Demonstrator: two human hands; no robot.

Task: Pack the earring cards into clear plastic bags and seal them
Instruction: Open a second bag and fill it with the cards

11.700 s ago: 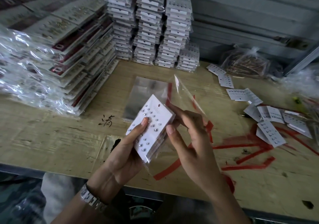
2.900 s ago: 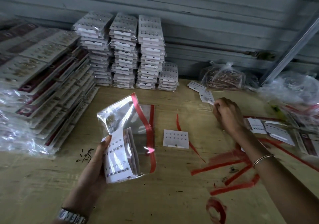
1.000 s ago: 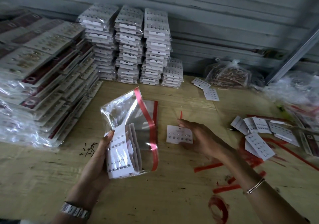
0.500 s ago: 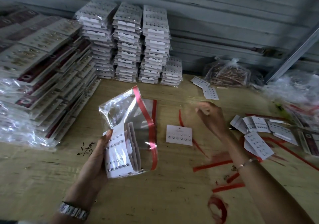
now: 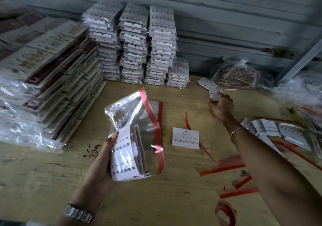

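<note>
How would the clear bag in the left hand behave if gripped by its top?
Likely floppy: the clear plastic bag is creased above the earring cards. Probably bottom-heavy, since the cards sit low by the left hand. Glossy film may slip.

Packing workshop: stacked bagged earring cards (image 5: pixel 146 44), plywood bench (image 5: pixel 174 199).

Right hand (image 5: pixel 222 108) is now reaching to the back of the table, away from the single card (image 5: pixel 185 138) it was touching 1.0 s ago. That card is lying flat, untouched. Fingers are curling over the near edge of the back card (image 5: pixel 214 93), the nearer of 2 loose ones by the wall. Versus 11.7 s ago: the card stack (image 5: pixel 123 154) is sitting inside the bag (image 5: pixel 139 119). The left hand (image 5: pixel 102 159) is gripping bag and stack alone, the right no longer helping.
</note>
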